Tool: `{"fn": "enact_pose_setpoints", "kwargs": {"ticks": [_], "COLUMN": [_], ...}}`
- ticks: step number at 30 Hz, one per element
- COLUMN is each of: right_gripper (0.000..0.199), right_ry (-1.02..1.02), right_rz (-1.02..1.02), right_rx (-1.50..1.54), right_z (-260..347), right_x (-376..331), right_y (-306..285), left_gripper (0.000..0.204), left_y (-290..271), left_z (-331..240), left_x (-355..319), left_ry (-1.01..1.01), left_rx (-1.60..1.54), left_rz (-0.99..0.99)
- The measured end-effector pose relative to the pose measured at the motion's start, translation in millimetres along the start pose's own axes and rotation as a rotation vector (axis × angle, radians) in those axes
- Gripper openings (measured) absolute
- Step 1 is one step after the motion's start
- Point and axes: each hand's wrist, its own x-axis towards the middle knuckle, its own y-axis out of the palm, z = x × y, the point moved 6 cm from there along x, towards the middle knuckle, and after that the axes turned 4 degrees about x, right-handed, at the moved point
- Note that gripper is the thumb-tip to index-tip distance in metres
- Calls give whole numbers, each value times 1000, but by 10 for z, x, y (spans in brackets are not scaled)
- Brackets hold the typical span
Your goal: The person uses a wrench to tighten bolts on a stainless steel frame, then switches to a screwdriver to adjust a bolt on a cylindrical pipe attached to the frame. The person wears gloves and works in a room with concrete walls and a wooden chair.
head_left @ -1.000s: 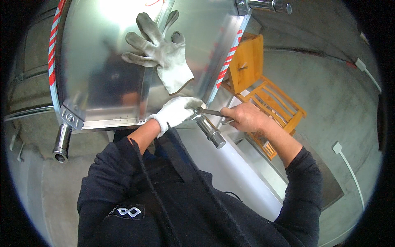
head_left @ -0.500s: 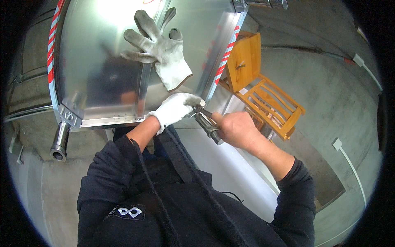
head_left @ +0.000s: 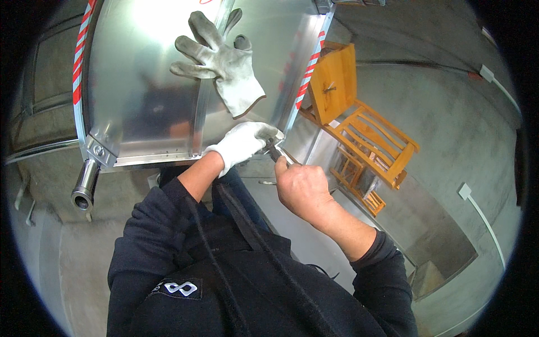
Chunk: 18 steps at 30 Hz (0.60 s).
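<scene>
A shiny metal panel (head_left: 140, 101) with red-and-white striped edges lies in front of me. My left hand (head_left: 247, 143), in a white glove, grips the panel's near right corner. My bare right hand (head_left: 303, 188) is closed just below that corner around a thin metal tool (head_left: 282, 154), whose tip reaches the gloved fingers. A loose grey work glove (head_left: 224, 73) lies palm down on the panel, just above my left hand.
A short metal tube (head_left: 84, 182) sticks out under the panel's near left corner. An orange wooden chair (head_left: 365, 135) stands to the right on the grey concrete floor (head_left: 449, 112). White cable boxes sit on the floor at the far right.
My right hand has moved left and in to the panel corner and now covers the metal tube seen there before. My left hand has stayed on the corner.
</scene>
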Motion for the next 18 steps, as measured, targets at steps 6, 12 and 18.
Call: {"fn": "enact_pose_setpoints", "kwargs": {"ticks": [6, 12, 18], "right_gripper": [31, 30, 36], "right_ry": [50, 56, 93], "right_rz": [24, 6, 75], "right_rx": [-3, -82, 6], "right_z": [49, 90, 101], "right_x": [-80, -74, -43], "right_y": [3, 30, 147], "left_gripper": [38, 39, 41], "left_y": [-2, 3, 6], "left_z": [36, 40, 39], "left_x": [11, 27, 17], "left_ry": [90, 141, 86], "left_rx": [-106, -129, -124], "left_rz": [-61, -35, -42]}}
